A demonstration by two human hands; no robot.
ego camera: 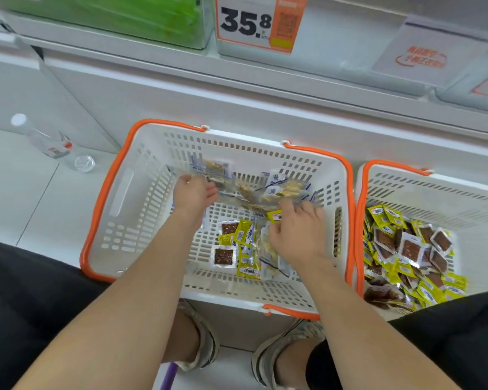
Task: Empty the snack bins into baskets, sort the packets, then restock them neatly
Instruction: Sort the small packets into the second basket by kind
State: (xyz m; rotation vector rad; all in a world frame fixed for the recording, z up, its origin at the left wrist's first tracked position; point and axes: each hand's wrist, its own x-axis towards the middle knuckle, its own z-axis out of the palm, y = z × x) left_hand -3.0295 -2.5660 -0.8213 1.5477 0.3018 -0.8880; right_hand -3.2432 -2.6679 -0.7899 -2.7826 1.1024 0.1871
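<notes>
Head view is showing yellow packets (244, 235) lying in the white basket (119, 198), just left of the right hand (296, 235), their long axes running mostly near-to-far. This nearer hand is curling its fingers over them, grip unclear. The left hand (195, 194) is reaching among blurred clear packets (271, 191) farther back, grip unclear. The sorted basket (434, 190) is sitting to the right.

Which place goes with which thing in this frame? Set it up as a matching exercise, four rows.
1 water bottle
2 price sign
3 left hand
4 right basket

A heaped with yellow and brown packets
B lying on the floor, left
C up on the shelving
D in the middle basket, gripping pale packets

Pairs: 1-B, 2-C, 3-D, 4-A
</notes>
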